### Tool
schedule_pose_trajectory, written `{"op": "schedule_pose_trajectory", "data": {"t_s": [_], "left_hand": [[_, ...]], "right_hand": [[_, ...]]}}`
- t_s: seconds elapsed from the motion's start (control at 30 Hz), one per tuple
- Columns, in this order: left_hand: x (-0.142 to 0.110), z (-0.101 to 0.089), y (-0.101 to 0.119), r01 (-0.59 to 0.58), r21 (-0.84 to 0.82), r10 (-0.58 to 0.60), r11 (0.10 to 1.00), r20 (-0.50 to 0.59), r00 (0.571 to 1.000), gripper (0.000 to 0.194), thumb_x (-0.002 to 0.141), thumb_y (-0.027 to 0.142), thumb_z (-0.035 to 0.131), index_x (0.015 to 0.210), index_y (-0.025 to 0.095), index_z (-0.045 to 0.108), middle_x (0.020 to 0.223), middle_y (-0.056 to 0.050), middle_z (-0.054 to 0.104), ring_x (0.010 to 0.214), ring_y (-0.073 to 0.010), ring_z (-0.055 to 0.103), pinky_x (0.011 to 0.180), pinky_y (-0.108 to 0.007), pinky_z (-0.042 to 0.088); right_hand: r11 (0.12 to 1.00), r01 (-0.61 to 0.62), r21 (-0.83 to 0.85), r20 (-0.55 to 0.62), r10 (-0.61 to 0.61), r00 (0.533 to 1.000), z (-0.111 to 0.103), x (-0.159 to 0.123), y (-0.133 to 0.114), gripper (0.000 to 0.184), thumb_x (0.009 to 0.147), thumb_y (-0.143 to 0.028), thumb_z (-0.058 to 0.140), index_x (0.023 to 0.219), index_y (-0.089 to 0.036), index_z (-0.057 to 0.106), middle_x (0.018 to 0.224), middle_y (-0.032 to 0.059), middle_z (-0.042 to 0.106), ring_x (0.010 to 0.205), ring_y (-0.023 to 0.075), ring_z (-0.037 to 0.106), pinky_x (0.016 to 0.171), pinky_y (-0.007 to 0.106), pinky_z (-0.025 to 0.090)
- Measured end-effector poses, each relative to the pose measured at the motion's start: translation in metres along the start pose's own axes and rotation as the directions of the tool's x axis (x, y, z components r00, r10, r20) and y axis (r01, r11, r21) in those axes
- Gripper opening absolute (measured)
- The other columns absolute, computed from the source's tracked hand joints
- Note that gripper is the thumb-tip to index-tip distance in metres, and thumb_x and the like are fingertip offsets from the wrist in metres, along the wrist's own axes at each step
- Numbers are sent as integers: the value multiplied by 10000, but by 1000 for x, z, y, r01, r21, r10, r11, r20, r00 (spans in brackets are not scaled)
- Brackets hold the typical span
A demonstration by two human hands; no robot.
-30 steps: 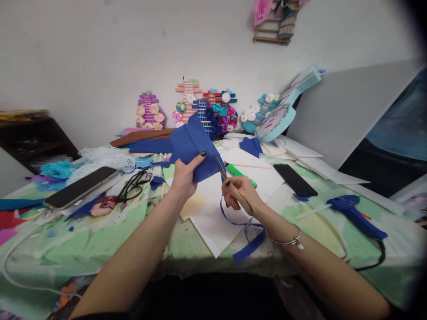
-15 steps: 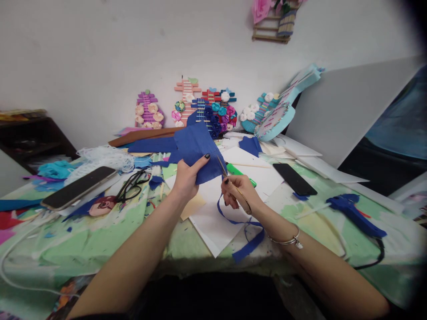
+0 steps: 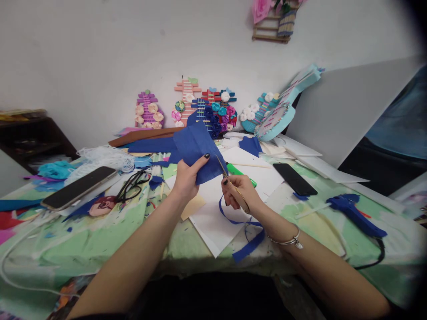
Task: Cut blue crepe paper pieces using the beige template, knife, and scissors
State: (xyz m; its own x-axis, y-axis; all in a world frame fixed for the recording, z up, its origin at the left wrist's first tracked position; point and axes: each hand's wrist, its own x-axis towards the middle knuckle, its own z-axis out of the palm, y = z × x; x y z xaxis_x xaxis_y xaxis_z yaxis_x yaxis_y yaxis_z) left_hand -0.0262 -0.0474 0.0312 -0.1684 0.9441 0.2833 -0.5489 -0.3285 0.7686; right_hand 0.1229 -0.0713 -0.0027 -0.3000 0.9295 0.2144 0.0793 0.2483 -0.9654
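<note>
My left hand (image 3: pixel 187 180) grips a sheet of blue crepe paper (image 3: pixel 198 144) by its lower left edge, thumb on top. The fingers of my right hand (image 3: pixel 238 193) are closed round the handles of a pair of scissors (image 3: pixel 245 205). The narrow blades lie at the sheet's right edge. From there a thin blue strip (image 3: pixel 230 220) curls down past my right hand. Its wider end rests near the table's front edge. Beneath both hands lie sheets of white paper (image 3: pixel 213 235).
A green glue gun-like marker (image 3: pixel 235 169) lies behind my right hand. Phones (image 3: pixel 80 186) (image 3: pixel 294 178) flank the work. At right is a blue glue gun (image 3: pixel 356 215) with a cord. White string (image 3: pixel 100 160) heaps at left. Decorated guitar shapes (image 3: pixel 150 111) stand along the wall.
Very little differs. My right hand and the scissors have shifted slightly at the sheet's right edge, and the hanging strip has moved a touch. My left hand keeps its hold.
</note>
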Motion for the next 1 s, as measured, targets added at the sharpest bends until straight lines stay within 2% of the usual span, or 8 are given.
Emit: {"op": "schedule_pose_trajectory", "data": {"t_s": [0.43,0.83,1.0], "left_hand": [[1,0,0,-4,14,3,1000,8,1000,539,553,203,857,1056,165,667,928,-76,755,894,-245,707,866,-374,557],[2,-1,1,2,9,-2,1000,-1,1000,507,548,201,846,1022,167,671,927,-65,754,893,-242,707,862,-365,555],[7,-8,5,-9,22,10,1000,-24,1000,429,550,223,852,939,161,684,862,-46,748,829,-244,717,831,-377,570]], "right_hand": [[1000,-21,1,-5,21,1000,0,2,6,554,744,-703,607,607,-174,511,388,-4,553,239,67,378,272,183,304],[999,-28,-39,-19,28,999,0,2,6,516,753,-649,633,592,-178,497,382,-2,557,237,70,399,264,174,292],[997,-46,-64,-6,46,999,1,0,4,529,771,-665,604,591,-180,494,386,-6,545,242,65,394,259,171,263]]}}
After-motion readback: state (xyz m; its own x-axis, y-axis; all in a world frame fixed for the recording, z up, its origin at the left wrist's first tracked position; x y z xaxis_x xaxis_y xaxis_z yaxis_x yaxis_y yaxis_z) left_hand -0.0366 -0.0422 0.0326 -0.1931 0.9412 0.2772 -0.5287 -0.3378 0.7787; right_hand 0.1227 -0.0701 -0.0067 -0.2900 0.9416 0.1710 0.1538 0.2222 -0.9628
